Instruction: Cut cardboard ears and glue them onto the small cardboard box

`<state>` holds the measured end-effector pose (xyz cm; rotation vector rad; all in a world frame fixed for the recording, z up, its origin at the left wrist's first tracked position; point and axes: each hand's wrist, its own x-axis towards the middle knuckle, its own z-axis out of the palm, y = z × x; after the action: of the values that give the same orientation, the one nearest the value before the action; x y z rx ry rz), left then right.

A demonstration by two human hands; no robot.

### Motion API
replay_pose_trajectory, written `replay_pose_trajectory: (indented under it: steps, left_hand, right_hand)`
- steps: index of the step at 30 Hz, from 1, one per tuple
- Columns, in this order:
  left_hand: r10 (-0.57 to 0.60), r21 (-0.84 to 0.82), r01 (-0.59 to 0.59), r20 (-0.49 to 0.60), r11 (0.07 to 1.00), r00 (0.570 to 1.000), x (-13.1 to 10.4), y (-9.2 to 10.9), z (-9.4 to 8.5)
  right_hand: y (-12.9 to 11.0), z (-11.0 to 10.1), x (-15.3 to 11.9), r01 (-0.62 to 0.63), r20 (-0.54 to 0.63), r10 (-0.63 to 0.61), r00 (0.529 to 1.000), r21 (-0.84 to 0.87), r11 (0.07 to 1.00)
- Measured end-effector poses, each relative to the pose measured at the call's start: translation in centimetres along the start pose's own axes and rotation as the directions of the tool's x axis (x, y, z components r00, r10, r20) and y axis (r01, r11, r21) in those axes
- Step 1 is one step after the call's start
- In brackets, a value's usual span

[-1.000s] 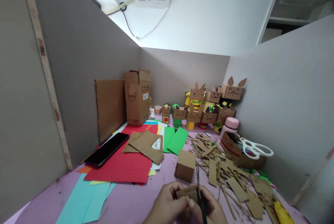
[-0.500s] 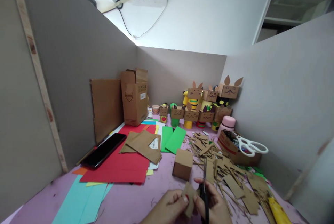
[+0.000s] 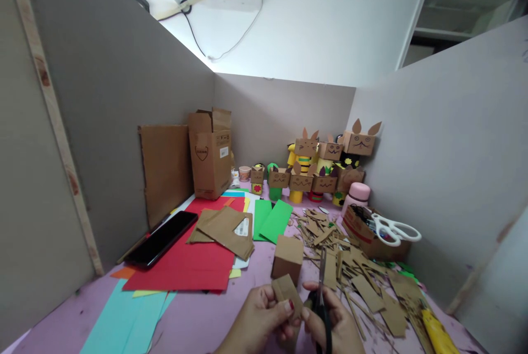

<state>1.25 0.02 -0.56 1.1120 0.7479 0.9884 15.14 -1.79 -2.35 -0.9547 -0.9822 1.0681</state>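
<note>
Near the bottom of the head view, my left hand [image 3: 264,315] pinches a small piece of brown cardboard [image 3: 287,293] between thumb and fingers. Beside it, my right hand [image 3: 336,318] is wrapped round black-handled scissors [image 3: 322,288], whose blades point up and away from me. My right thumb and a finger also reach the cardboard's right edge. Just beyond the hands stands a small cardboard box [image 3: 287,258]. Part of the cardboard below my left fingers is hidden.
Cardboard scraps [image 3: 363,282] cover the right side. A phone [image 3: 163,239] lies partly on red paper [image 3: 185,271] at left. Box-headed animal figures [image 3: 301,181] line the back. White scissors [image 3: 394,230] rest on a cardboard tray [image 3: 363,233]; a yellow tube [image 3: 438,332] lies front right.
My left hand has raised and tilted the cardboard piece slightly to the left, so more of its face shows. The scissors remain in my right hand, which has hardly shifted.
</note>
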Motion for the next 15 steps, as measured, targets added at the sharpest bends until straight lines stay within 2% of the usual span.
replay_pose_trajectory:
  steps: [7, 11, 15]
  left_hand:
    - [-0.108, -0.011, 0.109, 0.060, 0.994, 0.992, -0.3, -0.2, 0.2]
    - [-0.106, -0.011, 0.107, 0.045, 0.994, 0.993, -0.3, -0.1, 0.2]
    - [-0.077, -0.105, 0.085, 0.077, 0.991, 0.994, -0.2, -0.4, 0.2]
  right_hand:
    - [-0.2, -0.1, 0.0, 0.028, -0.033, -0.030, 0.999, -0.047, 0.998]
    - [-0.8, 0.0, -0.1, 0.028, -0.020, -0.030, 0.999, -0.057, 0.998]
    - [-0.8, 0.1, 0.0, 0.024, -0.026, -0.026, 0.999, -0.052, 0.998]
